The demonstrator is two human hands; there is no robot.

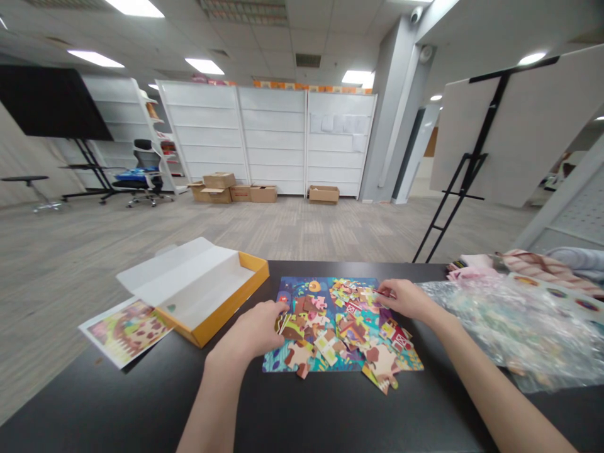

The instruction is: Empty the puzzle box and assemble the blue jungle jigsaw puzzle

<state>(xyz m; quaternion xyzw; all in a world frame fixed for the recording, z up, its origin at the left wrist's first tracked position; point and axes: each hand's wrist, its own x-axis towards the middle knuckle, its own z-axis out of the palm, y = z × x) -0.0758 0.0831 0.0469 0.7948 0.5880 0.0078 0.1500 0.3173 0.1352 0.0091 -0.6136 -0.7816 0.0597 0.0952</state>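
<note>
Loose jigsaw puzzle pieces point(325, 346) lie heaped on a blue illustrated sheet point(274, 363) on the black table. At the sheet's left edge, my left hand point(252, 330) rests against the pieces. Its thumb and index finger are apart, with green and brown pieces between them; the other fingers are hidden behind the hand. Over the upper right part of the sheet, my right hand point(403, 299) pinches a small dark red puzzle piece point(387, 294). Several larger pieces overlap the sheet's front edge, among them a pale brown-spotted one point(381, 362).
An open yellow box point(226, 302) with a white inside stands at the left, beside a picture card point(127, 332) overhanging the table edge. Crumpled clear plastic point(509, 327) and folded cloths point(547, 267) lie at the right. Beyond the table are an easel-like stand point(465, 179) and cardboard boxes point(217, 187).
</note>
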